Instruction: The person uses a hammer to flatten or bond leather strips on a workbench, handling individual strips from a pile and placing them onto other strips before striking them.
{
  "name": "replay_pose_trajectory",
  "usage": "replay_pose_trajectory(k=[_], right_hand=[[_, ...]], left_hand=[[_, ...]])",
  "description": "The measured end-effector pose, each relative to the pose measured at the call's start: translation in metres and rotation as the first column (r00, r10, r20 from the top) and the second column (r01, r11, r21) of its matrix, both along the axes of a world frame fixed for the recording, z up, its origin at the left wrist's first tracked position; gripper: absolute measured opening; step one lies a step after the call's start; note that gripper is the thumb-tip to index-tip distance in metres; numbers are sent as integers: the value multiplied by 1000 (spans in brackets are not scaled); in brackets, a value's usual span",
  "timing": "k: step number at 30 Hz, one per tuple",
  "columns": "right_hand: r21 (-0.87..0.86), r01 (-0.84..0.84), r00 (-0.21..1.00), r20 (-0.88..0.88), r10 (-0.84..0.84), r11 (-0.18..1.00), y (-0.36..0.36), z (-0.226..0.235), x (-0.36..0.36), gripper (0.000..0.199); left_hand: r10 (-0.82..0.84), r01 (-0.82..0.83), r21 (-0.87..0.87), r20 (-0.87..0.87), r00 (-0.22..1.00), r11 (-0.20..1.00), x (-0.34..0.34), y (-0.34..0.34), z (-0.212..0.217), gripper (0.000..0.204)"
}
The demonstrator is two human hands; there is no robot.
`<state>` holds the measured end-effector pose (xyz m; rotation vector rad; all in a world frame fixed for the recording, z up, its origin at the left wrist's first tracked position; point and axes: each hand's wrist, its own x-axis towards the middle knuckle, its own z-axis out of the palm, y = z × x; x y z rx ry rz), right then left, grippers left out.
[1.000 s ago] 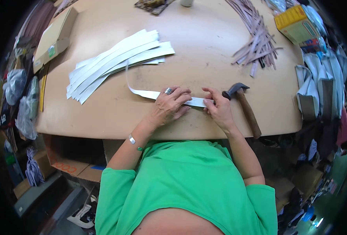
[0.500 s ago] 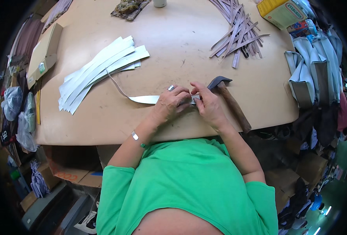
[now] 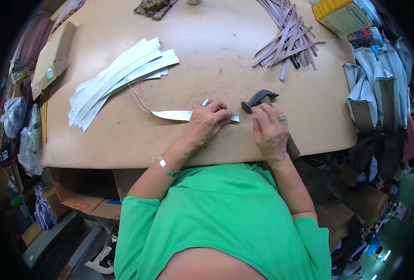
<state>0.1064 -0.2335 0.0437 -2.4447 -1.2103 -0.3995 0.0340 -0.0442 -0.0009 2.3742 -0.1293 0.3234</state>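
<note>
My left hand point(image 3: 207, 121) presses down on a narrow white strip point(image 3: 172, 115), its fingers closed over the strip near the right end. A short white end pokes out past my fingertips. From the strip's left end, a thin curling tail runs up to a stack of white strips point(image 3: 123, 81). My right hand point(image 3: 271, 129) is closed over the wooden handle of a hammer point(image 3: 262, 97), just below its dark metal head. The hammer lies on the table, and most of its handle is hidden under that hand.
Thin brownish strips point(image 3: 288, 42) lie in a loose pile at the far right. A yellow box point(image 3: 340, 17) stands beyond them. Grey-white folded pieces point(image 3: 363, 88) hang over the table's right edge. An open tan box point(image 3: 53, 58) sits at the left edge, near plastic bags point(image 3: 29, 149).
My right hand has left the strip's right end and moved right onto the hammer handle. My left hand has stayed on the strip.
</note>
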Motion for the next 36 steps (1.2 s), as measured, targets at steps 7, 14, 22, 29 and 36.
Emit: replay_pose_trajectory(k=[7, 14, 22, 29, 36], right_hand=[[-154, 193, 954, -203, -222, 969, -20, -17, 28, 46], [-44, 189, 833, -521, -184, 981, -34, -5, 23, 37], [50, 46, 828, -560, -10, 998, -52, 10, 1, 38], [-86, 3, 892, -449, -41, 996, -52, 22, -5, 49], [-16, -43, 945, -326, 35, 999, -41, 25, -7, 49]], left_hand=[[-1, 0, 47, 32, 999, 999, 3, -2, 2, 14], [67, -67, -18, -11, 998, 998, 5, -7, 2, 14], [91, -91, -13, 1, 996, 996, 4, -10, 0, 11], [90, -92, 46, 45, 995, 995, 5, -13, 3, 10], [56, -71, 111, 127, 990, 991, 6, -14, -1, 11]])
